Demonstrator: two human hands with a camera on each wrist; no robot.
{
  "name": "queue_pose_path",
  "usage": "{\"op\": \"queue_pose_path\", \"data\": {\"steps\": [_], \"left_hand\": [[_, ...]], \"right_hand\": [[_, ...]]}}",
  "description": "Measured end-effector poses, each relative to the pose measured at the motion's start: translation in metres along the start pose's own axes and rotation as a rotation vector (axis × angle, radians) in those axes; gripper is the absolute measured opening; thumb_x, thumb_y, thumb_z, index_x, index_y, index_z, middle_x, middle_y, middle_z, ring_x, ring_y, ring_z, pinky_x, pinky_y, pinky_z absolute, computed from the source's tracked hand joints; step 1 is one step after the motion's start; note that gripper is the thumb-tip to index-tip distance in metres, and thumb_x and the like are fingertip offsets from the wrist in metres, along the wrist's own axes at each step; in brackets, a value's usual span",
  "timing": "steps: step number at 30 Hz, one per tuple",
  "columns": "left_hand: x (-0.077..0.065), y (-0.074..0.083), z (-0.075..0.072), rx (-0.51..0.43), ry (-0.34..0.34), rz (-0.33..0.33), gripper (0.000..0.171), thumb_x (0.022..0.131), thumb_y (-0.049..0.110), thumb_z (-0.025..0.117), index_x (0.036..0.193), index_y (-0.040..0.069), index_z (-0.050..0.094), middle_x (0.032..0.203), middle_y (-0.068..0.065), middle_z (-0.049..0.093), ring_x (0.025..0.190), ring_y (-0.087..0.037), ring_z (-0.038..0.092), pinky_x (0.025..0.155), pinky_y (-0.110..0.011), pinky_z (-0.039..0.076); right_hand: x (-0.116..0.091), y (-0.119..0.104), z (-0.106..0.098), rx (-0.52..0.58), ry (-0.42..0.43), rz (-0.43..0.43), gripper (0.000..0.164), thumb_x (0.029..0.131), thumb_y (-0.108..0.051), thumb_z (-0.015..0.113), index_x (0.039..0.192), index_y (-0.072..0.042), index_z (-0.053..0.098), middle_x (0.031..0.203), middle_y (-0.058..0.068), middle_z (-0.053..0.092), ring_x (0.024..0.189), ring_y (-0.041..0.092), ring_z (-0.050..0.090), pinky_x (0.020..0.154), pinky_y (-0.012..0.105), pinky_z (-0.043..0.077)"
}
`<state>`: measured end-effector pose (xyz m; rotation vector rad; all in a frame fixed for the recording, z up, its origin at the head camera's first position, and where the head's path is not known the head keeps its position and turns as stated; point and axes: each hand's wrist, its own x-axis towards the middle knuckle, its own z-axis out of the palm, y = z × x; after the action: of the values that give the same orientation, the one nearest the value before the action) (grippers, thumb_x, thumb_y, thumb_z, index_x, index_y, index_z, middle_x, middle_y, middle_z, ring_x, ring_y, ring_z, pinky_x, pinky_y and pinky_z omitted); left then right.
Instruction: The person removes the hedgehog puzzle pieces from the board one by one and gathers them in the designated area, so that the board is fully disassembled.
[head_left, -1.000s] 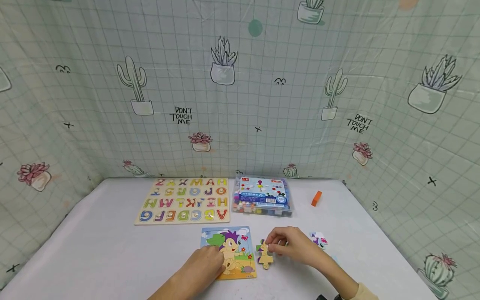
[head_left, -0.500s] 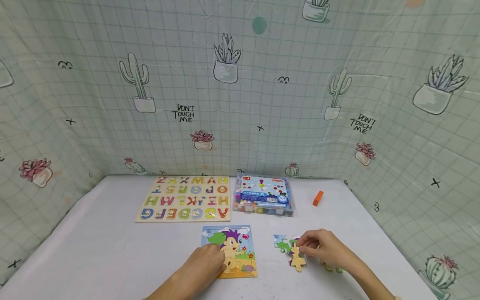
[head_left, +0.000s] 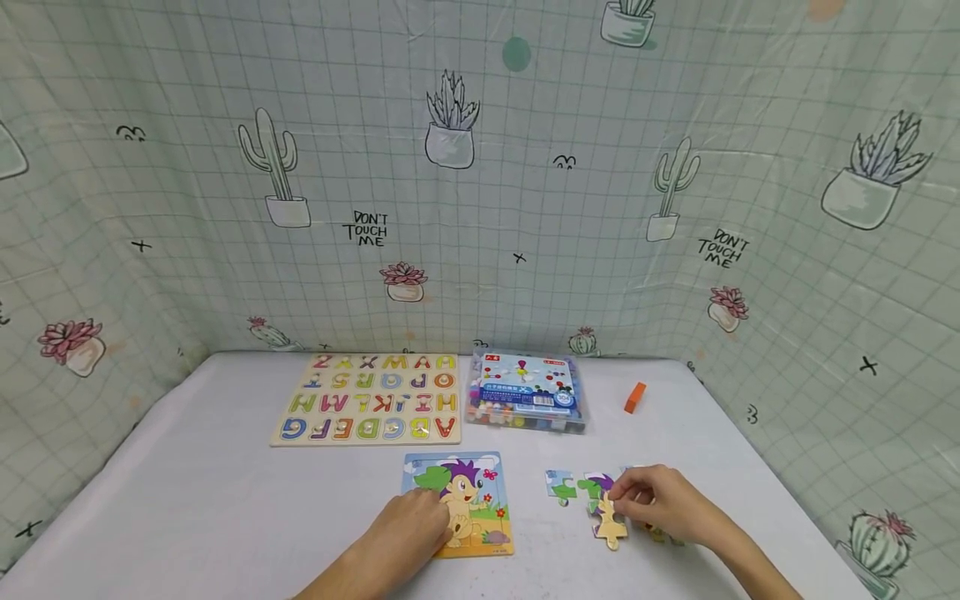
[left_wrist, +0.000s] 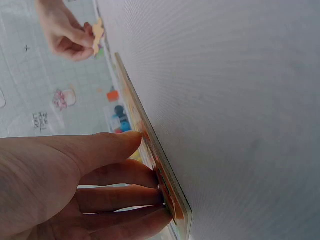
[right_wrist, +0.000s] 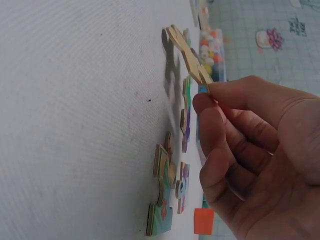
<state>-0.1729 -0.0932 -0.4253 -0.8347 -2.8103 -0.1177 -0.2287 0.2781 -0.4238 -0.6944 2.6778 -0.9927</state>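
My left hand (head_left: 412,525) rests on the left part of the hedgehog puzzle board (head_left: 487,533), which lies flat on the table. In the left wrist view its fairly straight fingers (left_wrist: 120,199) and thumb touch the board's face near the edge. To the right of the board, my right hand (head_left: 663,500) pinches a cream jigsaw piece (right_wrist: 187,55) between thumb and fingertips, held above the table. Beneath and around that hand lie loose jigsaw pieces: a blue-green one (head_left: 560,486), a purple-green one (head_left: 597,482), and others partly hidden by the hand.
Behind the board lie a wooden alphabet puzzle (head_left: 367,404) and a clear box of coloured beads and parts (head_left: 525,392). An orange block (head_left: 634,397) sits at the back right. A patterned curtain (head_left: 480,208) surrounds the table's back and sides.
My right hand has carried the cream jigsaw piece rightward, away from the board and over the loose pieces, uncovering some of them. The left hand has stayed on the board.
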Motion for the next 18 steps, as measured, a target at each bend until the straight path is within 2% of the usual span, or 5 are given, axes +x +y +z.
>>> {"op": "queue_pose_path", "data": {"steps": [5, 12, 16, 18], "left_hand": [[0.001, 0.001, 0.002, -0.001, 0.003, -0.001, 0.018, 0.083, 0.019, 0.074, 0.073, 0.004, 0.07, 0.071, -0.005, 0.063, 0.062, -0.011, 0.048, 0.057, -0.028, 0.05], [0.001, 0.0, 0.003, 0.004, 0.011, 0.013, 0.02, 0.084, 0.021, 0.073, 0.073, 0.005, 0.069, 0.068, -0.003, 0.061, 0.061, -0.011, 0.047, 0.055, -0.025, 0.048], [0.001, 0.0, 0.002, 0.009, 0.005, 0.012, 0.019, 0.084, 0.02, 0.073, 0.072, 0.005, 0.069, 0.068, -0.003, 0.06, 0.06, -0.01, 0.046, 0.055, -0.024, 0.047], [0.001, 0.001, 0.0, 0.045, -0.016, 0.021, 0.017, 0.084, 0.019, 0.074, 0.075, 0.005, 0.071, 0.07, -0.004, 0.062, 0.062, -0.011, 0.049, 0.058, -0.025, 0.05]], "right_hand": [[-0.001, 0.003, 0.002, -0.012, 0.008, 0.018, 0.011, 0.088, -0.021, 0.071, 0.092, -0.011, 0.066, 0.079, -0.003, 0.062, 0.064, 0.0, 0.051, 0.055, 0.019, 0.047], [0.0, 0.005, 0.003, -0.105, 0.055, 0.022, 0.007, 0.085, -0.012, 0.072, 0.087, -0.013, 0.065, 0.072, -0.007, 0.056, 0.061, -0.001, 0.046, 0.053, 0.018, 0.042], [0.008, -0.003, 0.003, -0.114, 0.078, -0.001, 0.006, 0.086, -0.016, 0.071, 0.086, -0.015, 0.066, 0.073, -0.008, 0.057, 0.061, -0.001, 0.047, 0.053, 0.018, 0.043], [0.014, -0.009, 0.004, -0.107, 0.081, -0.016, 0.007, 0.087, -0.018, 0.071, 0.086, -0.016, 0.065, 0.073, -0.008, 0.058, 0.062, -0.001, 0.047, 0.053, 0.018, 0.043]]}}
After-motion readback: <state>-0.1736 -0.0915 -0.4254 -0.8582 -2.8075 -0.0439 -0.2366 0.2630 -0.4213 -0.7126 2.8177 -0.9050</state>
